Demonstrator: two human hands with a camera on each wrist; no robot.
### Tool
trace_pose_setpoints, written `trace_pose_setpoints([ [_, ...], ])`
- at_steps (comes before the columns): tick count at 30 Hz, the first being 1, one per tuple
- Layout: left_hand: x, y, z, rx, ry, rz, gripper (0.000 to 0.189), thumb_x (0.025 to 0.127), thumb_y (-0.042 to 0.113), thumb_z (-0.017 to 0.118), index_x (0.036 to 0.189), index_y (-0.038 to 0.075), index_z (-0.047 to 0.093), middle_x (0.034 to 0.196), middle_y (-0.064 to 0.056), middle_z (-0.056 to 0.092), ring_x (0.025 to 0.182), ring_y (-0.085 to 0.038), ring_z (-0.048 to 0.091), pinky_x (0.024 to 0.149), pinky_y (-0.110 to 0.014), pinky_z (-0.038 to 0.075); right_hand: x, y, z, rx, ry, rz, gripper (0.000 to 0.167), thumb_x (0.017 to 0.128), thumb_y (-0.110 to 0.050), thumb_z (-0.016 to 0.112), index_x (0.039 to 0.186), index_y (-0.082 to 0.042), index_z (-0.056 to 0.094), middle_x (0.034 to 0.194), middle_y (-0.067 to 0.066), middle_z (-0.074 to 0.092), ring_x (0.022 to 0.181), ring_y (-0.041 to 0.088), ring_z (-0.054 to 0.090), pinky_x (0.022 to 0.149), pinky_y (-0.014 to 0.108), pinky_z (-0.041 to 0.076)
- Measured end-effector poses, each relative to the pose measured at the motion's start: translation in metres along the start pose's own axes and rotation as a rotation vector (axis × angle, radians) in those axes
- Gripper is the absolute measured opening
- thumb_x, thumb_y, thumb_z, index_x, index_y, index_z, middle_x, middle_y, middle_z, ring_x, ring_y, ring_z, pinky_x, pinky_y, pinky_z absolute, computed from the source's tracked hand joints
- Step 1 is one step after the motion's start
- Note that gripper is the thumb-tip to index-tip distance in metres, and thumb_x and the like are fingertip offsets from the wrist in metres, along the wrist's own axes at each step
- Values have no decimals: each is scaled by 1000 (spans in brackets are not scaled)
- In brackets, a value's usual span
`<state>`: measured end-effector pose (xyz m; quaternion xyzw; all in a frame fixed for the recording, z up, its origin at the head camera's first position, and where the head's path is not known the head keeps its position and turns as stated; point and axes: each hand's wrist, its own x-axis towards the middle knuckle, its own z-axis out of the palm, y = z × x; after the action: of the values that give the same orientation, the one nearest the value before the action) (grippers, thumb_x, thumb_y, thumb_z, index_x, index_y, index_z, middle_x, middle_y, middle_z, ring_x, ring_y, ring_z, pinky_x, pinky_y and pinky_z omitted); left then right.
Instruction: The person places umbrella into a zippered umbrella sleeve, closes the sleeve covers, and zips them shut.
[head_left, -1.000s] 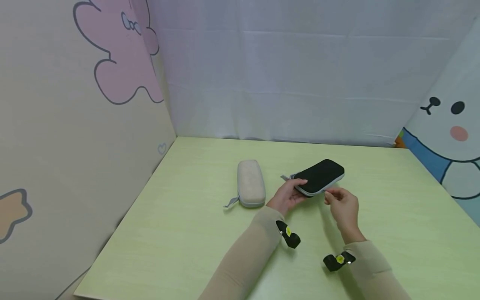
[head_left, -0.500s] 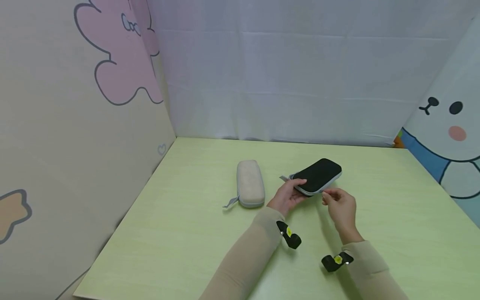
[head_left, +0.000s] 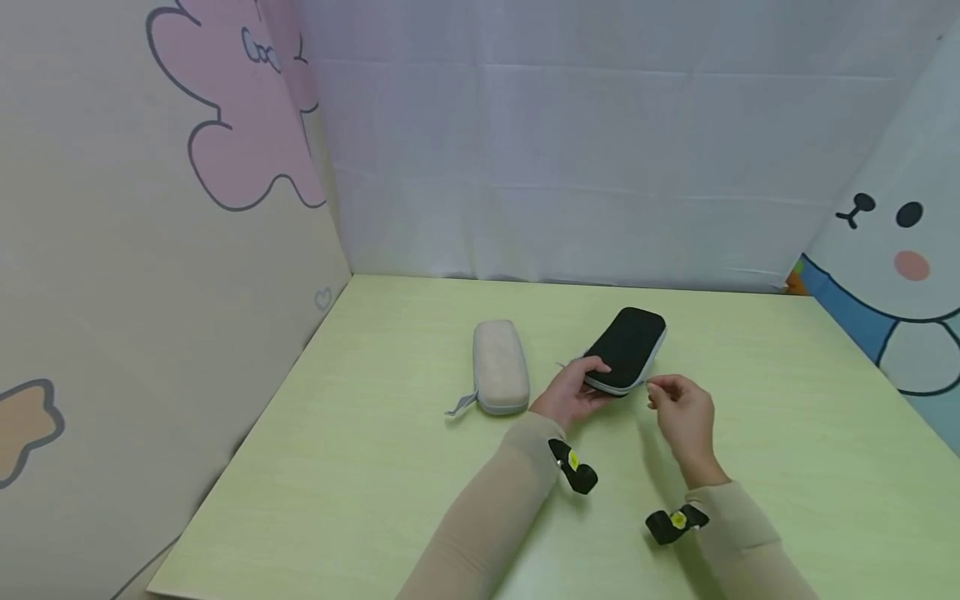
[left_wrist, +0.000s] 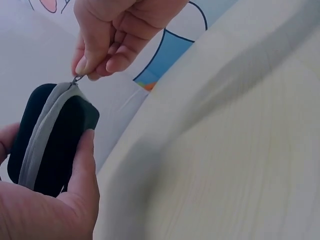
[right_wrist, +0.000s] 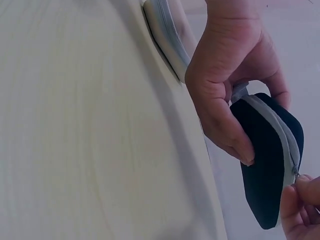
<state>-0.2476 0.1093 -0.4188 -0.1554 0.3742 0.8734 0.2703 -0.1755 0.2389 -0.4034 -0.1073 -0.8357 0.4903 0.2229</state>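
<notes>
My left hand (head_left: pixel 573 396) holds a black zip case (head_left: pixel 628 346) above the table, thumb on its top face and fingers underneath. A pale grey zipper band (left_wrist: pixel 41 135) runs round the case's edge, and a grey fabric loop (right_wrist: pixel 240 92) sticks out by my left palm. At the near right corner of the case, my right hand (head_left: pixel 684 421) pinches the small metal zipper pull (left_wrist: pixel 76 79) between thumb and forefinger. Both wrist views show the zipper band closed where it is visible. A beige zip case (head_left: pixel 501 367) lies on the table to the left, its grey loop toward me.
The pale yellow-green table (head_left: pixel 337 483) meets a white cloth backdrop (head_left: pixel 585 167) at its far edge. Cartoon-printed panels stand on both sides, a pink figure (head_left: pixel 247 125) left and a white bear face (head_left: pixel 900 242) right.
The black case has turned in my left hand, its far end swinging left and pointing more away from me. My right hand stays at its near right corner. The beige case has not moved.
</notes>
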Motion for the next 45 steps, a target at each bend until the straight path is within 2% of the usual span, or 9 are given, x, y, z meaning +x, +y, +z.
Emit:
trace_pose_setpoints([
  [6,5,2,-5,19,-32,-38,37,75,6,61,110,-5,56,95,-18,61,98,-28,59,93,-43,42,3,-4,-3,-65,23,-54,8,87,2,61,89,8,65,80,19,64,55,-4,51,51,12,43],
  [9,5,1,-5,24,-16,-36,39,79,16,65,111,-4,56,94,-17,61,96,-26,59,92,-40,43,4,-5,-3,-71,29,-70,8,87,2,61,89,8,64,81,19,64,55,-5,51,50,12,43],
  [13,5,-1,-6,42,15,-43,39,80,25,67,107,-2,58,89,-15,60,86,-22,60,83,-34,47,5,-5,-4,-65,32,-85,7,86,3,61,89,8,65,81,21,64,55,-5,50,51,11,43],
  [17,5,-1,-9,72,0,-54,33,77,18,64,103,-2,59,89,-14,61,82,-21,60,79,-32,48,6,-3,-6,-78,33,-81,7,87,2,61,89,9,65,81,21,64,56,-4,51,51,11,43],
  [21,6,1,-12,116,-55,-76,32,74,9,61,104,-1,60,94,-16,64,91,-26,61,87,-39,45,7,0,-9,-90,31,-55,8,87,2,61,89,8,65,82,20,64,57,-2,53,52,11,43],
  [24,6,2,-13,146,-67,-76,29,74,7,61,102,-1,61,96,-17,65,94,-26,61,90,-42,44,8,0,-10,-90,20,-46,8,87,2,60,90,8,65,83,21,64,57,-1,54,51,12,44],
  [31,2,4,-10,126,-11,-64,24,74,3,67,97,-2,60,91,-18,65,93,-28,62,88,-41,46,8,0,-9,-88,4,-23,8,87,2,60,90,8,65,81,21,64,55,-3,52,51,11,43],
  [38,3,2,-9,89,25,-28,31,73,0,68,103,-5,60,95,-20,65,96,-31,62,87,-42,47,6,-1,-7,-85,-9,-34,8,87,2,60,89,8,64,80,21,64,54,-5,51,51,12,43],
  [45,0,2,-9,84,16,-9,36,72,-1,69,105,-7,58,97,-21,65,93,-30,63,81,-39,50,4,-1,-6,-97,-16,-34,8,88,2,60,89,8,65,79,20,64,54,-4,51,50,12,42],
])
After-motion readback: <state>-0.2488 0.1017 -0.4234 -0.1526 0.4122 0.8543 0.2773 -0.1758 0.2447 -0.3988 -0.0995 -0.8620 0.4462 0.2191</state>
